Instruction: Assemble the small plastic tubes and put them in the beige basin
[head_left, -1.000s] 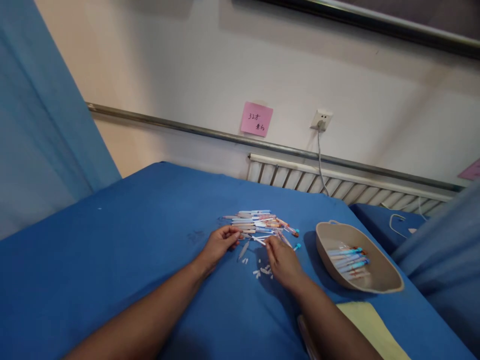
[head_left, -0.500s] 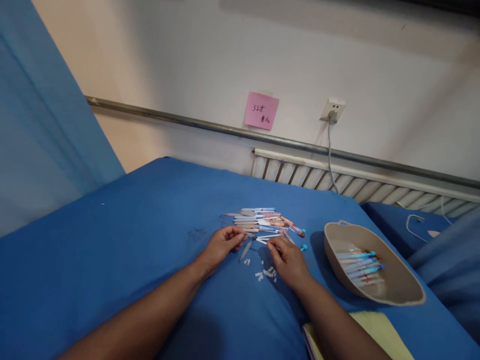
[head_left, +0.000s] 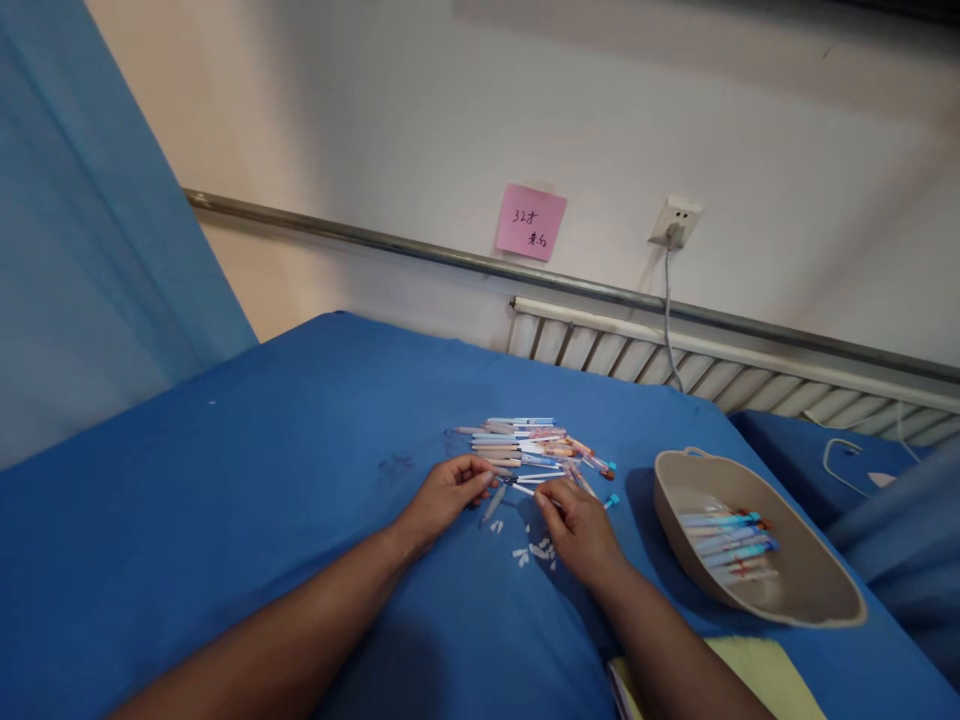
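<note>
Between my hands is a slim white pen (head_left: 523, 489). My left hand (head_left: 448, 492) pinches its left end with thumb and fingertips, and my right hand (head_left: 577, 522) is closed around its right end, hiding that part. Just beyond lies a pile of pens (head_left: 517, 437) with grey grips and blue, pink and orange barrels. A loose grey piece like a pen grip (head_left: 493, 504) rests beside my left fingertips. Several small white pieces (head_left: 541, 549) are scattered on the blue cloth (head_left: 315, 450), left of my right wrist.
To the right, a beige basin (head_left: 814, 545) holds several pens (head_left: 727, 545) with blue and orange parts. A yellow-green pad or folder (head_left: 765, 675) lies under my right forearm. Behind the cloth stand a radiator (head_left: 600, 350) and a wall socket (head_left: 675, 220) with a cable.
The view has shifted slightly, so the surroundings appear a little further right. Both hands keep their hold on the pen, with only small finger movement.
</note>
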